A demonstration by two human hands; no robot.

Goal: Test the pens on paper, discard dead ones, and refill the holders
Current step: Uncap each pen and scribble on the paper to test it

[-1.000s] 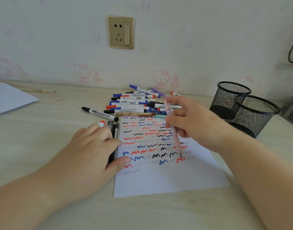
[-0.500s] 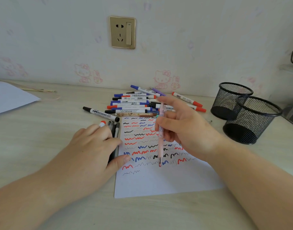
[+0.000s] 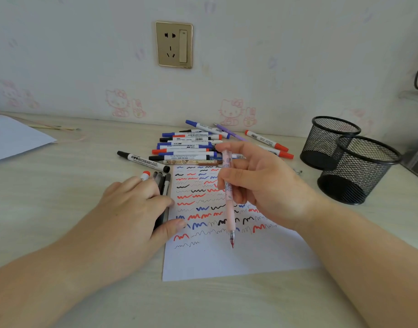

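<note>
My right hand pinches the pink pen between thumb and curled fingers, nearly upright, its red tip just above the lower half of the paper; my fingers hide part of its printed barrel, so I can't read it. My left hand lies flat, fingers straight, pressing the paper's left edge and covering most of several dark pens. Beyond the paper's far edge sits the marker pile; one black marker reads "WHITEBOARD". Two mesh holders stand toward the desk's right edge.
</note>
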